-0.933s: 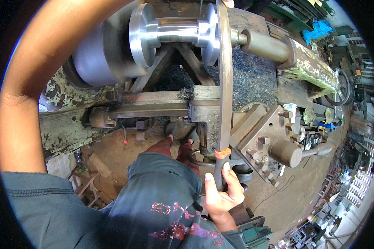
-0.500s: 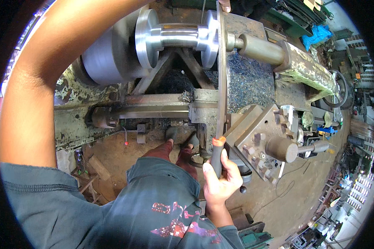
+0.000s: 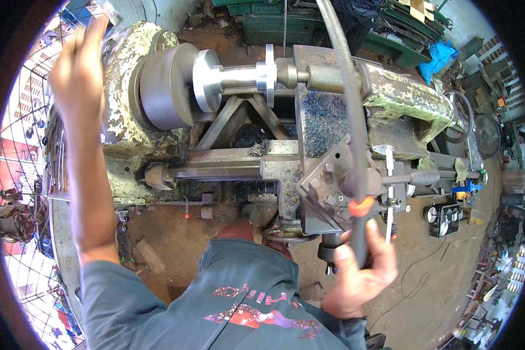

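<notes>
My right hand (image 3: 364, 271) is closed round the black and orange handle of a long flat file (image 3: 354, 116), whose blade points away from me over the tool post (image 3: 332, 181) and tailstock (image 3: 385, 87) of a lathe. The blade is apart from the shiny spool-shaped metal workpiece (image 3: 239, 77). That piece sits between the chuck (image 3: 168, 87), blurred as if spinning, and the tailstock centre. Raised at the far left beside the headstock (image 3: 122, 76), my left hand (image 3: 79, 76) holds nothing I can see; its fingers stretch upward, slightly smeared.
Metal chips cover the plate (image 3: 325, 119) under the tailstock end. A caliper (image 3: 389, 186) lies by the tool post. A handwheel (image 3: 290, 232) stands out near my legs. On the right floor are a dark box with round dials (image 3: 443, 220) and a loose cable (image 3: 417, 283).
My left hand has let go of the file's far end and swung left to the headstock. With my right hand, the file has moved right, away from the workpiece. The view has shifted.
</notes>
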`<state>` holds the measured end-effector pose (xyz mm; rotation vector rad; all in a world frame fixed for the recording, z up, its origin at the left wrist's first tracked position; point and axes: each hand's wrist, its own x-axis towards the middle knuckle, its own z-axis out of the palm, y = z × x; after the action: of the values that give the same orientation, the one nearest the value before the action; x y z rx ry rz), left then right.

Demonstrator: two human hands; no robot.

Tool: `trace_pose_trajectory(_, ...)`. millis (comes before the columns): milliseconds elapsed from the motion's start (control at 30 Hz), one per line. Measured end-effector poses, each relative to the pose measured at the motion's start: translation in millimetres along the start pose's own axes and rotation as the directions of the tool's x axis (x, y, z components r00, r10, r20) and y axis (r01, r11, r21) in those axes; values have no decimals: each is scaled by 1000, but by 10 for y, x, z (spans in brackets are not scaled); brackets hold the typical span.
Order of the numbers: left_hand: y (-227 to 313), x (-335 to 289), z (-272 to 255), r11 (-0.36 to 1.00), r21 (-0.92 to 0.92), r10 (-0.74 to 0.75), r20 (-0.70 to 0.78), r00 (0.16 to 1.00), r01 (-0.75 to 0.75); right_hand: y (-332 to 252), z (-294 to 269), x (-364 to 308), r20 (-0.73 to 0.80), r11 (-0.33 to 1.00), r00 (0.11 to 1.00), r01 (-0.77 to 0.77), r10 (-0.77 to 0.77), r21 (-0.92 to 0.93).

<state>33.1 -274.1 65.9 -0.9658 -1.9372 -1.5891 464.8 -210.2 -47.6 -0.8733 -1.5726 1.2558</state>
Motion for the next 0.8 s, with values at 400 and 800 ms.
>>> trace_pose_trajectory(400,-2909,-4936,-1254,210,973,-977,205,59,93,152,-213,2053,-21,610,903,272,-428,-745)
trace_pose_trajectory(800,-4029,-5609,-1456,-128,577,-962,127,-243,807,360,-206,2286,-239,443,902,-60,-360,-895)
